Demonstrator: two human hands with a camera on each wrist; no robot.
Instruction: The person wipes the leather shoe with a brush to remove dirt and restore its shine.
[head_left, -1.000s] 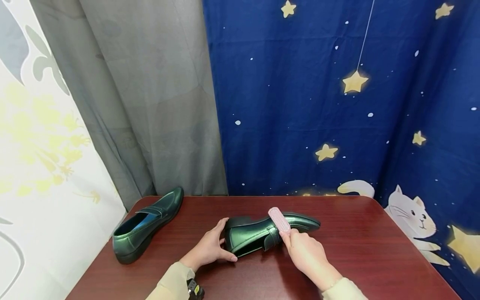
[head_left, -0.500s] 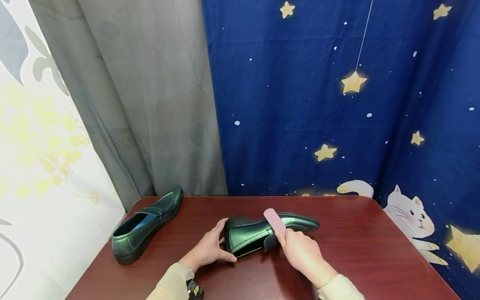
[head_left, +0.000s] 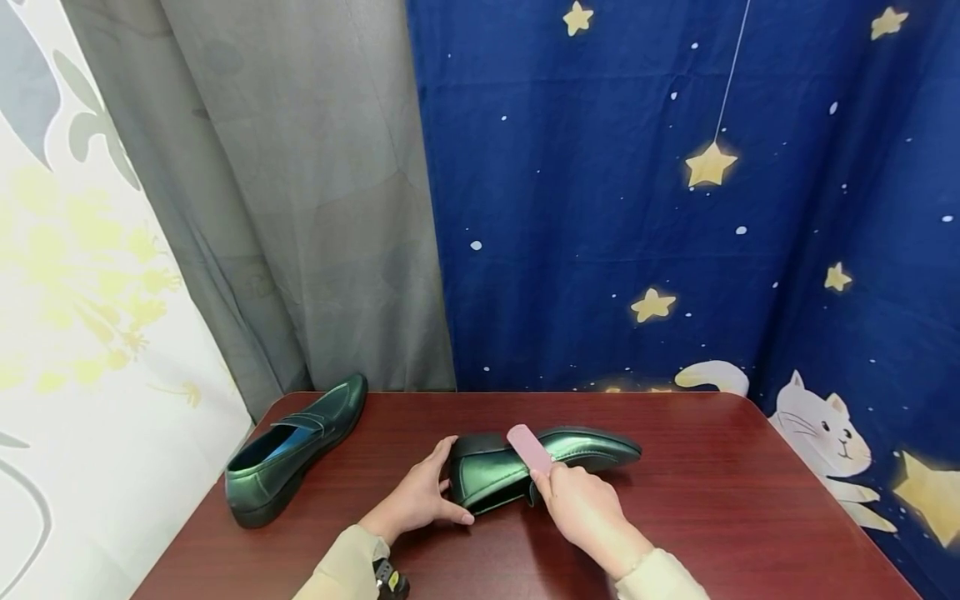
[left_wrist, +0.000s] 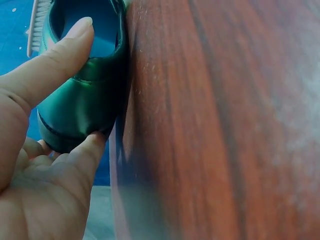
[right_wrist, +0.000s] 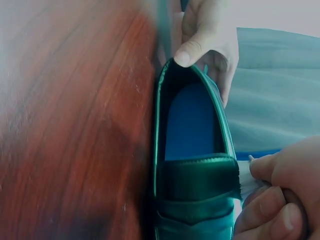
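Observation:
A shiny dark green loafer (head_left: 487, 479) lies on its side on the table, toe to the right and opening toward me. My left hand (head_left: 420, 498) grips its heel; the thumb reaches over the opening's rim in the left wrist view, fingers behind the heel (left_wrist: 75, 112). In my right hand (head_left: 588, 508) is a pink-backed brush (head_left: 529, 448), laid across the upward side of the loafer near its middle. Pale bristles (right_wrist: 246, 177) touch the shoe beside the strap in the right wrist view. The blue insole (right_wrist: 192, 125) shows inside.
Another green loafer (head_left: 258, 492) stands upright at the table's left edge, toe pointing to the back. The reddish-brown table (head_left: 735, 492) ends at a grey curtain (head_left: 360, 250) and a blue star-patterned curtain (head_left: 570, 250).
My right hand has moved the brush leftward along the loafer's side, from near the strap toward the heel. The left hand and both shoes have stayed in place.

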